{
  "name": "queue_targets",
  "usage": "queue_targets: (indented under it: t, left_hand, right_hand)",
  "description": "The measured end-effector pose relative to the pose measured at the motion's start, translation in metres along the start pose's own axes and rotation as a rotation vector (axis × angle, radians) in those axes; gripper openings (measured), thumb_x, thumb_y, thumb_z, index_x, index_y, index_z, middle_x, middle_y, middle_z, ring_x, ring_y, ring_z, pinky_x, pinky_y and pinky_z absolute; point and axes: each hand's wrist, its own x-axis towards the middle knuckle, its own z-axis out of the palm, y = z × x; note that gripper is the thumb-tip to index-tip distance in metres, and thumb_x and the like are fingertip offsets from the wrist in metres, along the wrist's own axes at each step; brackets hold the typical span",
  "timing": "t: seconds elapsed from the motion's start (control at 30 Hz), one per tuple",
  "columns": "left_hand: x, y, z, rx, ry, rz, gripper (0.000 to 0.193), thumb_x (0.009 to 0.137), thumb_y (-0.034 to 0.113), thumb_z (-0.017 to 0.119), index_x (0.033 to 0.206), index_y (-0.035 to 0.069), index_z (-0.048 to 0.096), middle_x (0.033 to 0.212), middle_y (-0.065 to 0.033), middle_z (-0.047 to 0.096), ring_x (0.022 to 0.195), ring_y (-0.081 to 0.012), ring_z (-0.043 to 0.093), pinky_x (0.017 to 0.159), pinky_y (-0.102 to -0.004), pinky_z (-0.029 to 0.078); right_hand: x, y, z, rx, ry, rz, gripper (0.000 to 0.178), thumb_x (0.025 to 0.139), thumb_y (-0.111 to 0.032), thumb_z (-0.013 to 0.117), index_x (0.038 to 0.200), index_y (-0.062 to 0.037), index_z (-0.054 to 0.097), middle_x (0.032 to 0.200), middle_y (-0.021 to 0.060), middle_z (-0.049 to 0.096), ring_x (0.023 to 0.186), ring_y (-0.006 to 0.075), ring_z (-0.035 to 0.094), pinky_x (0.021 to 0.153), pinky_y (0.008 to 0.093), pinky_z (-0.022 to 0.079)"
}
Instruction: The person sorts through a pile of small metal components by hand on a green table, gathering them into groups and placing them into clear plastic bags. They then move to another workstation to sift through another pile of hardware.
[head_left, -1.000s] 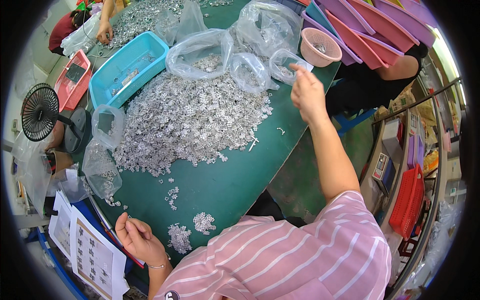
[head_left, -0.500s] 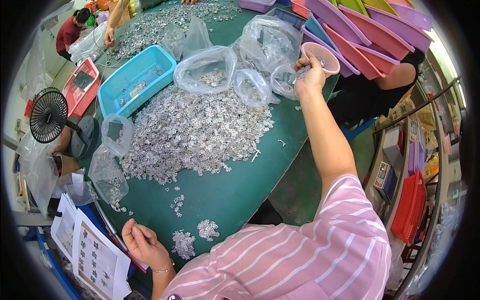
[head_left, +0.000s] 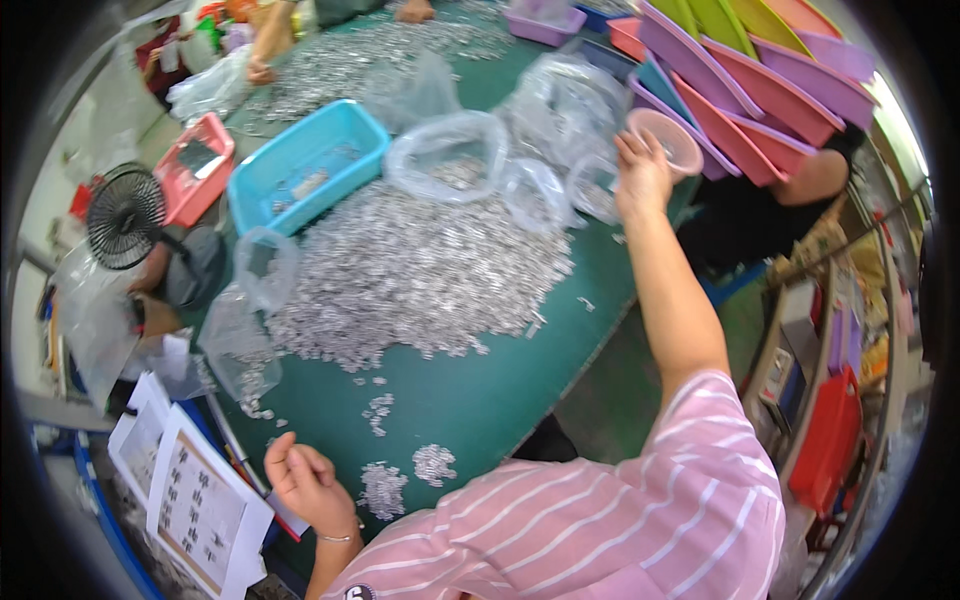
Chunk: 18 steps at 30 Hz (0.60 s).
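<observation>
I see a green worktop filling the frame centre, its near edge curving lower left to upper right. A big heap of small silvery parts sits mid-frame, with three small sorted clusters near the lower edge. My right hand, upper right, is stretched out with fingers curled on the rim of a small pink bowl; how firm the grip is, I cannot tell. My left hand, lower left, rests loosely curled at the worktop edge, holding nothing visible, just beside the clusters. Clear plastic bags lie beyond the heap, a blue tray upper left, a pink tray further left. Stacked pink and purple trays lean at upper right. A black fan and printed sheets sit off the left edge. Another person's hand works at the top left.
</observation>
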Motion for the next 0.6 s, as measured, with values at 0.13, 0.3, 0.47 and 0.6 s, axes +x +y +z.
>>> queue_targets:
  t: [0.13,0.3,0.47,0.6]
  left_hand:
    - [0.004,-0.006,-0.002,0.047,-0.050,0.039,0.015,0.092,0.010,0.044,0.104,0.002,0.049,0.059,-0.0001,0.040,0.047,-0.0047,0.031,0.039,-0.0179,0.023]
    - [0.001,0.006,-0.005,-0.047,-0.118,0.005,0.018,0.091,0.007,0.044,0.107,0.001,0.051,0.067,-0.0028,0.051,0.054,-0.0037,0.038,0.047,-0.0164,0.029]
    - [-0.006,0.008,-0.009,-0.089,-0.122,-0.028,0.019,0.092,0.006,0.044,0.109,0.001,0.050,0.069,-0.0014,0.050,0.057,-0.0032,0.039,0.051,-0.0167,0.032]
    - [-0.006,0.001,-0.006,-0.080,-0.123,0.012,0.018,0.092,0.006,0.042,0.107,0.000,0.050,0.068,-0.0022,0.049,0.059,-0.0052,0.042,0.051,-0.0178,0.033]
  right_hand:
    - [0.010,0.009,-0.020,-0.217,-0.024,-0.047,0.049,0.076,0.006,0.046,0.124,0.0002,0.044,0.110,0.0151,0.058,0.101,0.0231,0.057,0.083,0.0274,0.041]
    - [0.016,0.017,-0.034,-0.177,-0.081,-0.009,0.050,0.078,0.005,0.042,0.127,-0.0029,0.041,0.115,0.0134,0.055,0.108,0.0215,0.052,0.088,0.0271,0.036]
    - [0.018,0.018,-0.027,-0.285,-0.074,0.034,0.044,0.087,-0.003,0.037,0.131,-0.0051,0.035,0.125,0.0120,0.048,0.115,0.0226,0.045,0.096,0.0323,0.032]
    - [0.025,0.016,-0.033,-0.345,-0.051,0.030,0.040,0.086,-0.002,0.037,0.125,-0.0044,0.042,0.117,0.0112,0.052,0.108,0.0219,0.050,0.091,0.0293,0.034]
